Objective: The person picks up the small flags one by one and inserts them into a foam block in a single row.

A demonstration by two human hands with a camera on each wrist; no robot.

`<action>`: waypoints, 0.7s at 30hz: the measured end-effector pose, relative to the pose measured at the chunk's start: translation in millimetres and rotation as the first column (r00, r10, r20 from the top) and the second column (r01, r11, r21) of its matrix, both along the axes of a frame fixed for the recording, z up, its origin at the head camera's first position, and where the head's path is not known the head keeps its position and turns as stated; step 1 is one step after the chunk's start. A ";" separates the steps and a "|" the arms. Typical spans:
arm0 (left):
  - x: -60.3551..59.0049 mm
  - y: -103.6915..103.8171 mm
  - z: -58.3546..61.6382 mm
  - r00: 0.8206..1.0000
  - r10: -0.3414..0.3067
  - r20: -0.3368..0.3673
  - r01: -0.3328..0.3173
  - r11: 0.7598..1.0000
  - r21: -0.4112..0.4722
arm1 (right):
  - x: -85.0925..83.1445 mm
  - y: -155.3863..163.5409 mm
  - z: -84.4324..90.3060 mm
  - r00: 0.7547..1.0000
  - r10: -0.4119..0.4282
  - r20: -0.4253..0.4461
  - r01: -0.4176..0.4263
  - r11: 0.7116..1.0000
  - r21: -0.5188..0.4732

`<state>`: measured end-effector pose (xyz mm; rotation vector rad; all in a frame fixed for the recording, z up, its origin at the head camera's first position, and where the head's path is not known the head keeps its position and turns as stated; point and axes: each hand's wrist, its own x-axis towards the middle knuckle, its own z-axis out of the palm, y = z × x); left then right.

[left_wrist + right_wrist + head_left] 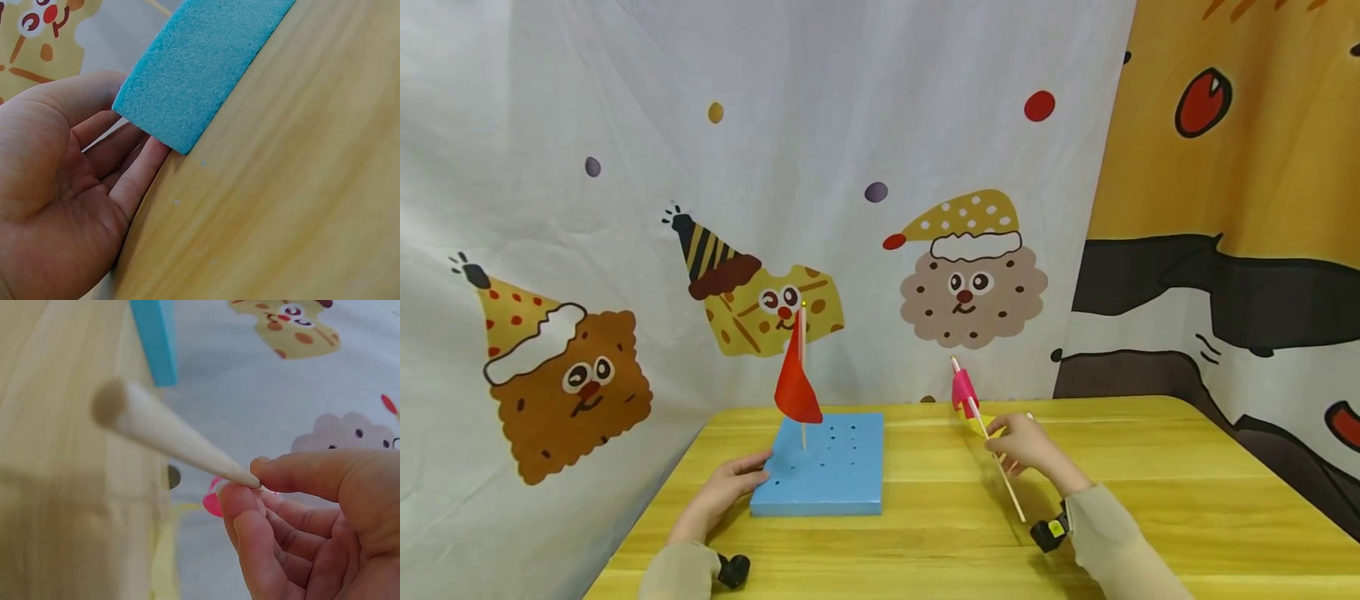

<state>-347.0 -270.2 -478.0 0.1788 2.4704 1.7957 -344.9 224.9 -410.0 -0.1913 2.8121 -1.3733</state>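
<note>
one blue foam block (827,467), one red flag (796,382), one pink flag (964,390)

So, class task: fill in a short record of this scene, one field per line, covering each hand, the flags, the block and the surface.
Left hand: open, fingers against the blue foam block
Right hand: pinches the stick of the pink flag, tilted
Red flag: upright, stuck in the block
Block: flat, dotted with holes
Surface: yellow wooden table
</note>
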 end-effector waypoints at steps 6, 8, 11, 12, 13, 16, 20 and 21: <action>-1.9 -2.9 1.5 0.999 -0.039 -0.024 0.039 0.999 0.001 | 4.4 -8.5 18.4 1.000 0.022 -0.022 -0.022 1.000 -0.019; -2.6 -3.8 1.9 0.999 -0.043 -0.032 0.043 0.999 0.001 | 5.0 -11.3 24.3 0.999 0.041 -0.034 -0.042 0.999 -0.031; -2.5 -4.2 2.5 0.998 -0.044 -0.038 0.044 0.999 0.001 | 6.6 -16.0 33.9 0.996 0.077 -0.055 -0.080 0.995 -0.058; -2.4 -4.2 2.5 0.998 -0.045 -0.038 0.045 0.999 0.002 | 7.2 -18.0 37.6 0.995 0.086 -0.058 -0.090 0.993 -0.073; -2.3 -4.4 2.3 0.998 -0.048 -0.038 0.048 0.999 0.002 | 7.3 -19.9 40.6 0.992 0.101 -0.069 -0.107 0.991 -0.081; -1.5 -4.6 2.2 0.998 -0.051 -0.033 0.051 0.999 0.010 | 8.4 -27.8 50.3 0.988 0.130 -0.080 -0.138 0.985 -0.108; 0.4 -3.7 1.2 0.998 -0.053 -0.019 0.053 0.998 0.017 | 6.8 -41.5 54.2 0.982 0.157 -0.101 -0.170 0.977 -0.132; 1.1 -3.0 1.0 0.999 -0.051 -0.016 0.052 0.998 0.019 | 6.1 -45.2 53.1 0.980 0.163 -0.110 -0.177 0.974 -0.139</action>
